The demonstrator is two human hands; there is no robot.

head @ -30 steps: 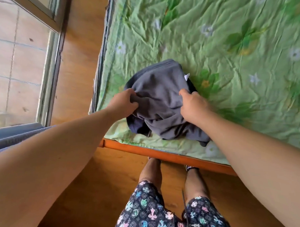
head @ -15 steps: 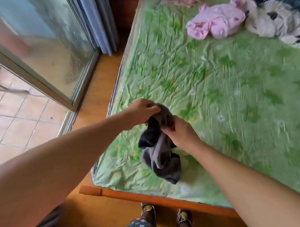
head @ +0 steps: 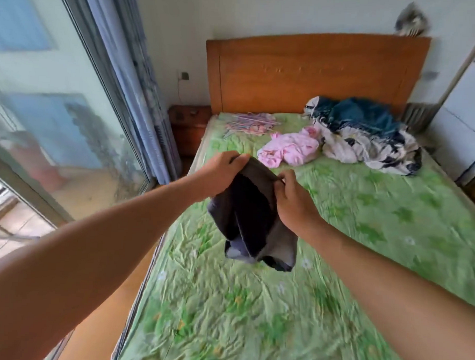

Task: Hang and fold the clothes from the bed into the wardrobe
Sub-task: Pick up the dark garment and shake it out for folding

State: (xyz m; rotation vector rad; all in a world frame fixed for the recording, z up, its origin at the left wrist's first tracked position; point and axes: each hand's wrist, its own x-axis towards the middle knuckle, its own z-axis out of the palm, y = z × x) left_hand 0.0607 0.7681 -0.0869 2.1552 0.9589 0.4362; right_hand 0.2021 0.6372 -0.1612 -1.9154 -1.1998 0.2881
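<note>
Grey cloth, a dark bunched garment [head: 252, 215], hangs in the air above the bed [head: 253, 315], over the half of the mattress nearer the glass door [head: 58, 106], clear of the green flowered sheet below it. Any label on it is too blurred to read. Both hands clamp its upper edge. The left hand [head: 220, 174] reaches in from the door side of the bed with the arm nearly straight, knuckles up and fingers curled over the top of the fabric. The right hand [head: 294, 206] sits just beside it, a little nearer the foot of the bed, its back toward the camera, with thumb and forefinger pinching the fold at the garment's top corner. The two hands are close together, the cloth gathered between them and its loose ends drooping below. Toward the head of the bed a pink garment [head: 288, 149] lies crumpled on the sheet. A heap of dark teal and white patterned clothes [head: 367, 136] sits just beside it, on the side away from the door. What look like thin pink and purple hangers [head: 249, 123] lie in a bundle near the wooden headboard [head: 315, 74]. A brown nightstand [head: 190, 124] stands beside the bed's head, next to a blue-grey curtain [head: 132, 82].
</note>
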